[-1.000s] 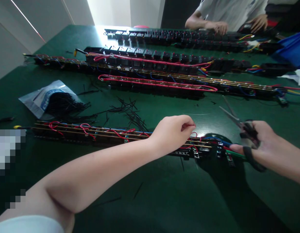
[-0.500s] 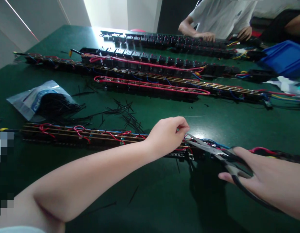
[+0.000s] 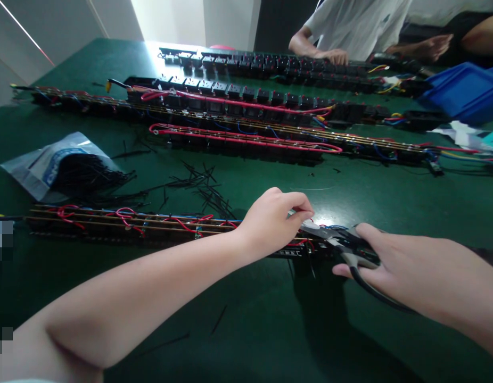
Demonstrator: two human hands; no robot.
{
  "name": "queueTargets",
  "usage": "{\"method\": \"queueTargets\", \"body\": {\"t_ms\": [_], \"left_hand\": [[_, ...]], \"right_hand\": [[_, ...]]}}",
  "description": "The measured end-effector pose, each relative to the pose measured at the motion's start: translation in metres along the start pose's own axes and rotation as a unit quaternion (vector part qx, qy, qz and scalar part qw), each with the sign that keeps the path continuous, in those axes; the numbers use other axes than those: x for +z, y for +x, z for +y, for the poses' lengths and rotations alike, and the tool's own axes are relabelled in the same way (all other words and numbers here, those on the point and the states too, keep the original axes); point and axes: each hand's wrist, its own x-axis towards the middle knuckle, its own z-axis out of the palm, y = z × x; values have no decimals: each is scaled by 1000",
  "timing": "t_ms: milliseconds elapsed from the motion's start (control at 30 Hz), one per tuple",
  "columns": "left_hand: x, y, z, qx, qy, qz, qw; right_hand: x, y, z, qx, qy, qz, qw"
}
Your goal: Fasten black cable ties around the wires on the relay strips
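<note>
A long socket strip (image 3: pixel 122 221) with brass rails and red and blue wires lies across the green table (image 3: pixel 246 314) in front of me. My left hand (image 3: pixel 276 218) is closed in a pinch over the strip's right part, holding something thin that I cannot make out. My right hand (image 3: pixel 394 266) grips scissors (image 3: pixel 342 247) by the black handles. The blades point left and their tips meet my left fingertips above the strip.
Loose black cable ties (image 3: pixel 206 186) lie scattered behind the strip, beside a plastic bag of ties (image 3: pixel 58 167). Several more wired strips (image 3: pixel 246 135) lie further back. Another person's hands (image 3: pixel 334 55) work at the far edge. A blue bin (image 3: pixel 458 90) stands at the right.
My right hand swung the scissors from pointing up at the right down and left, until the blades reached my left fingertips. My left hand stayed pinched at the same spot.
</note>
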Motion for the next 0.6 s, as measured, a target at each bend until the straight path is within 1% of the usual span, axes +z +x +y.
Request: {"method": "queueTargets", "body": {"t_ms": [100, 233, 400, 500, 600], "left_hand": [[0, 0, 0, -4, -5, -4, 1000], [0, -1, 0, -2, -8, -8, 1000], [0, -1, 0, -2, -10, -9, 1000], [0, 0, -1, 3, -2, -4, 1000], [2, 0, -2, 1, 1, 14, 1000]], "right_hand": [[-5, 0, -4, 3, -49, -37, 998], [-9, 1, -8, 2, -58, -42, 997], [-10, 2, -7, -1, -82, -42, 996], [-9, 3, -6, -4, -92, -43, 995], [-11, 4, -6, -1, -104, -46, 994]]}}
